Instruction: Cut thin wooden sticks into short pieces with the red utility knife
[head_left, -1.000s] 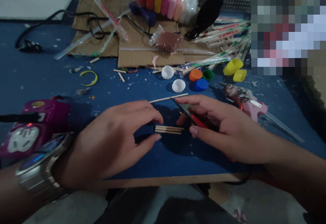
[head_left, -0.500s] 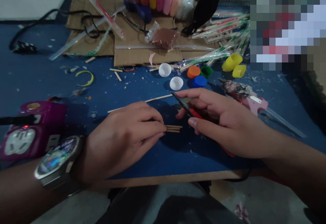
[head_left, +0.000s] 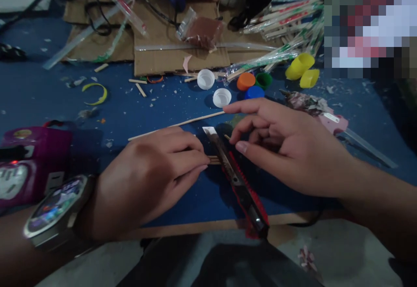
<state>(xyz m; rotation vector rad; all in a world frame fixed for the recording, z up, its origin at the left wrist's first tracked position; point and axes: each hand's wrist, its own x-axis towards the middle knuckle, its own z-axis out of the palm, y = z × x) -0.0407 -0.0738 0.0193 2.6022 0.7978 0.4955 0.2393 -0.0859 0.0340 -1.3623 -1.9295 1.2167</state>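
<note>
My left hand [head_left: 153, 174] pinches several short wooden sticks [head_left: 214, 160] whose ends stick out past the fingertips. A red and black utility knife [head_left: 239, 182] lies slanted across or just beside those ends, its tip pointing away from me. My right hand [head_left: 286, 148] is right of the knife, fingers apart and curved, not holding it. The index fingertip is at the right end of a long thin stick [head_left: 195, 118], which runs behind my left hand. A small stick end [head_left: 227, 137] shows by the middle finger.
White caps [head_left: 206, 79], an orange cap [head_left: 246, 81] and yellow pieces [head_left: 299, 66] lie behind my hands. A pink glue gun [head_left: 332, 123] is at the right, a purple power socket [head_left: 35, 161] at the left. Cardboard [head_left: 156, 63] and wrapped sticks [head_left: 293, 17] lie farther back.
The knife has left my right hand and lies on the table. My right fingers have opened, with the index finger now at the long stick. The view has shifted slightly.
</note>
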